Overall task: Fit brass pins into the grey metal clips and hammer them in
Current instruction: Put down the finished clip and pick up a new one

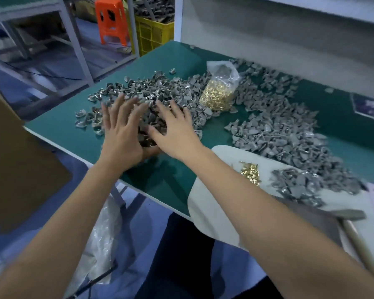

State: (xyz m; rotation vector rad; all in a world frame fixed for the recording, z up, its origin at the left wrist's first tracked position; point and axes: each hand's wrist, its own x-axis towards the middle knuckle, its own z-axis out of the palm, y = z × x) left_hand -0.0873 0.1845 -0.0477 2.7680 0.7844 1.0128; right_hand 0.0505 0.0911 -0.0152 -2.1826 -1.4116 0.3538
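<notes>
Several grey metal clips (151,87) lie in a broad heap on the green table (177,182). My left hand (121,128) and my right hand (175,130) rest flat on that heap, fingers spread and straight, side by side. A clear plastic bag of brass pins (218,93) stands behind my right hand. A small pile of loose brass pins (251,172) lies on a white cloth (212,203) at the front right, next to more clips (300,186). A hammer (350,214) with a wooden handle lies at the right edge.
A second spread of clips (285,124) covers the table's right half. A white back panel (289,39) rises behind. An orange stool (111,20) and a yellow crate (153,33) stand on the floor beyond. Cardboard (15,160) is at the left, plastic wrap (102,238) below the table edge.
</notes>
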